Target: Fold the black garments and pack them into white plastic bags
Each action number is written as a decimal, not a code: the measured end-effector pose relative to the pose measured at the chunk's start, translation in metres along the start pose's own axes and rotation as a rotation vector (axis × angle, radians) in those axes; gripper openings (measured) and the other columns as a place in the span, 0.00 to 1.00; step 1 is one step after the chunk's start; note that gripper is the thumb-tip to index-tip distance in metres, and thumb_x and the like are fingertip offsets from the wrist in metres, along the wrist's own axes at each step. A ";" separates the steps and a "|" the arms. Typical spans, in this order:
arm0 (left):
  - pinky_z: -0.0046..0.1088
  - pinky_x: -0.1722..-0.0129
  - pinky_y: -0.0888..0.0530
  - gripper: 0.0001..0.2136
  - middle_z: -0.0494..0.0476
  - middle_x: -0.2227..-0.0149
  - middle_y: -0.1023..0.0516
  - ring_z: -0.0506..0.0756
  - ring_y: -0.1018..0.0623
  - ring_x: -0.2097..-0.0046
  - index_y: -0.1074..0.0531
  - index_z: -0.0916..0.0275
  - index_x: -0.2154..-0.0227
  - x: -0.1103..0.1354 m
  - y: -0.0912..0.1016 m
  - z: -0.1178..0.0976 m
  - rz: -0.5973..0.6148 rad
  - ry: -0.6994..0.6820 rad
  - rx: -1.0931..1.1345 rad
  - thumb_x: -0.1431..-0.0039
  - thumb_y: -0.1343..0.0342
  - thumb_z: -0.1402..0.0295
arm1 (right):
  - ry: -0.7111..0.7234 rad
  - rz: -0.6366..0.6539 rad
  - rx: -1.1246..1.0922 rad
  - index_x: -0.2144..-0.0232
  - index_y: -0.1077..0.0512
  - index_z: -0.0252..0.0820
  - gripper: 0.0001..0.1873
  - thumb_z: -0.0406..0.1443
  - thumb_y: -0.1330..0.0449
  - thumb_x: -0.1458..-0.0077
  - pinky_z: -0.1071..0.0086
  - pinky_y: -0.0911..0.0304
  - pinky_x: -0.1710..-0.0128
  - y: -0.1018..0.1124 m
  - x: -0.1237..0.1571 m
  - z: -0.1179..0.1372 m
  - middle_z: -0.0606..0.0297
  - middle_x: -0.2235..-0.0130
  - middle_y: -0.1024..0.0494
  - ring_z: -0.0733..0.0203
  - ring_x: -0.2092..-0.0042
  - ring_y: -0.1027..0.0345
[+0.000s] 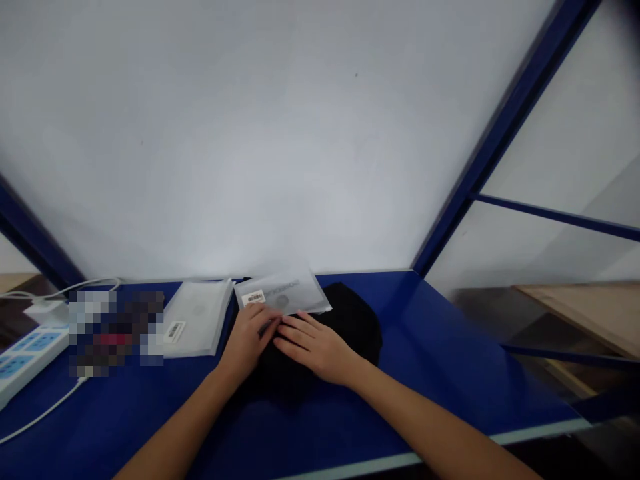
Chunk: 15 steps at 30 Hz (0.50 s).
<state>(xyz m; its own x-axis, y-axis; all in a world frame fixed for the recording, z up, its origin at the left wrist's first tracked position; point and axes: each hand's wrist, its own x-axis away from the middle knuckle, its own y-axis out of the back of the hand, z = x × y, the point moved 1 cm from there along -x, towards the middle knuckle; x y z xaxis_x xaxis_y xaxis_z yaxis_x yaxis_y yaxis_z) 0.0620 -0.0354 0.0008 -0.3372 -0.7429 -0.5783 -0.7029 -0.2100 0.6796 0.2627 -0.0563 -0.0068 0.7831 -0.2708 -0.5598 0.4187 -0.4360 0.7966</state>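
Observation:
A frosted plastic bag [305, 291] with a barcode label [253, 298] and dark lettering lies tilted on a folded black cloth item [350, 327]. My left hand [249, 339] is at the bag's lower left edge, thumb and fingers drawn together on it near the label. Beside it, my right hand [316, 348] rests on the black item with its fingers stretched out, the tips touching or close to the bag's lower edge. What kind of item the black cloth is, I cannot tell. Its middle is partly hidden under both hands.
Left of the black item lies a stack of frosted bags [197, 310] on the blue table [415, 373]. Farther left are a white power strip [33, 353], cables and a blurred-out object [117, 330]. A white wall [300, 133] and blue frame bars [500, 147] stand behind.

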 end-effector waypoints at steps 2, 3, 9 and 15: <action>0.36 0.54 0.31 0.10 0.56 0.61 0.21 0.57 0.24 0.56 0.23 0.56 0.59 0.001 0.003 -0.006 0.010 -0.039 -0.060 0.33 0.50 0.67 | -0.087 -0.031 0.058 0.45 0.30 0.40 0.20 0.27 0.52 0.35 0.46 0.47 0.35 -0.001 0.002 -0.005 0.51 0.40 0.30 0.51 0.34 0.45; 0.37 0.54 0.32 0.10 0.56 0.61 0.20 0.57 0.25 0.56 0.23 0.55 0.59 0.002 0.004 -0.008 0.018 -0.052 -0.099 0.33 0.50 0.68 | -0.128 -0.035 0.073 0.45 0.30 0.41 0.20 0.26 0.51 0.36 0.44 0.47 0.35 -0.002 0.003 -0.008 0.50 0.39 0.31 0.50 0.34 0.45; 0.43 0.52 0.36 0.17 0.57 0.54 0.22 0.61 0.29 0.51 0.26 0.54 0.52 0.002 0.003 -0.010 0.038 0.011 -0.331 0.40 0.49 0.79 | -0.270 0.034 0.075 0.44 0.29 0.43 0.22 0.27 0.52 0.36 0.56 0.33 0.46 -0.001 0.010 -0.023 0.53 0.44 0.26 0.51 0.44 0.33; 0.40 0.57 0.31 0.11 0.58 0.62 0.27 0.61 0.30 0.57 0.32 0.60 0.64 0.001 -0.003 -0.014 0.058 0.130 -0.194 0.48 0.51 0.80 | -0.495 0.167 0.239 0.57 0.23 0.43 0.14 0.28 0.46 0.39 0.57 0.31 0.57 -0.013 -0.021 -0.022 0.50 0.45 0.27 0.49 0.53 0.32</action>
<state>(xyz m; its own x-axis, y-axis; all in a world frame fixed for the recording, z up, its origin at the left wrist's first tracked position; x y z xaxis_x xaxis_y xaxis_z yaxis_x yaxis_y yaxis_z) 0.0725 -0.0446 0.0039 -0.2815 -0.8300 -0.4814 -0.5471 -0.2734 0.7912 0.2507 -0.0266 0.0001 0.4967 -0.6974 -0.5165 0.1469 -0.5190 0.8420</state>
